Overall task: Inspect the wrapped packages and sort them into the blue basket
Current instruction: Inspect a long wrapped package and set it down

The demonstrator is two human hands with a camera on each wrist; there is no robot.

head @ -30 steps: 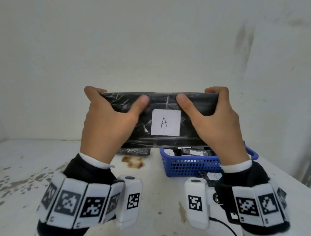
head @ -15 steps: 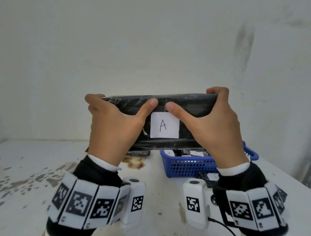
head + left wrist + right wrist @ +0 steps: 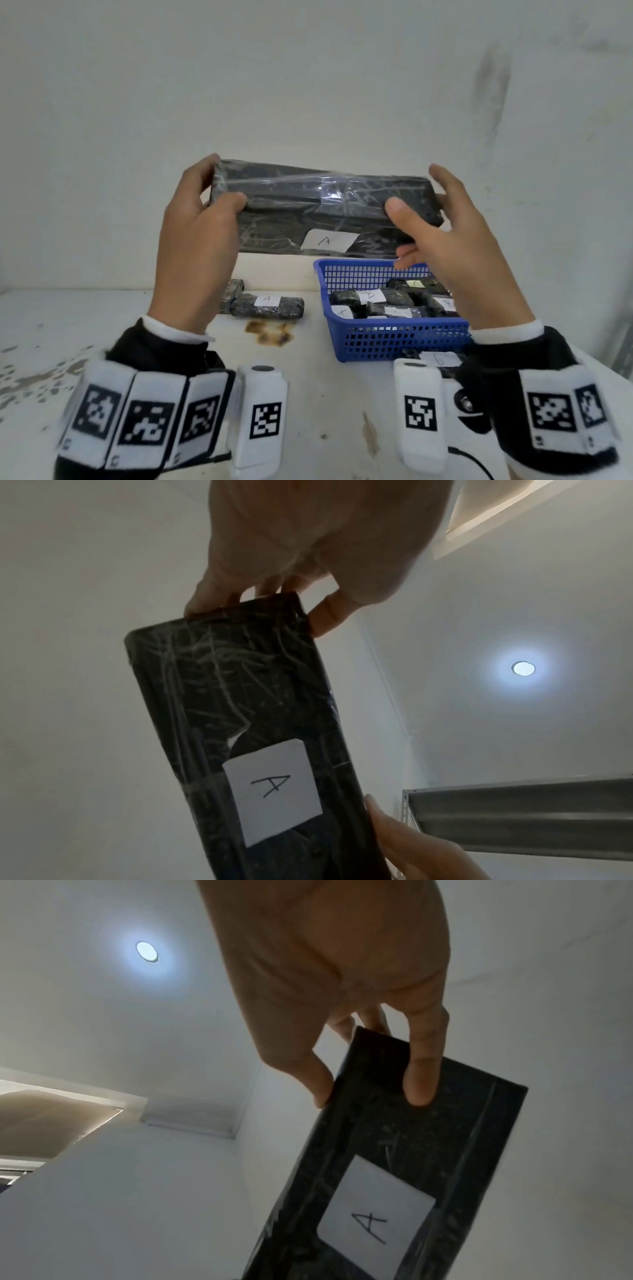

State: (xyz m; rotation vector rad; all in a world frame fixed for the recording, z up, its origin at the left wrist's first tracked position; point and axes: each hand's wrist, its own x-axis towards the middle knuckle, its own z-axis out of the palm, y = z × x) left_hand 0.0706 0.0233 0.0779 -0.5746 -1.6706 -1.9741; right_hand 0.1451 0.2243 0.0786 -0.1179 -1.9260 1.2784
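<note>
I hold a long black wrapped package [image 3: 308, 209] level in front of me, above the table. Its white label marked "A" [image 3: 325, 241] sits on the lower face. My left hand [image 3: 219, 192] grips the left end, thumb on the near side and fingers curled over the far edge. At the other end my right hand [image 3: 421, 202] pinches it, thumb in front and fingers behind and below. The left wrist view shows the package [image 3: 240, 710] under my left hand [image 3: 267, 601]. The right wrist view shows the package [image 3: 411, 1150] pinched by my right hand [image 3: 369, 1080]. The blue basket [image 3: 404, 337] stands below at the right with several labelled packages inside.
Two wrapped packages [image 3: 267, 305] lie on the white table [image 3: 102, 325] left of the basket, near a brown stain [image 3: 270, 334]. Another labelled package [image 3: 440, 359] lies in front of the basket, partly behind my right wrist. A white wall stands close behind.
The package has risen a little and tipped, so its narrow top side faces me and the label points downward. Both thumbs have slid from the middle out to the ends.
</note>
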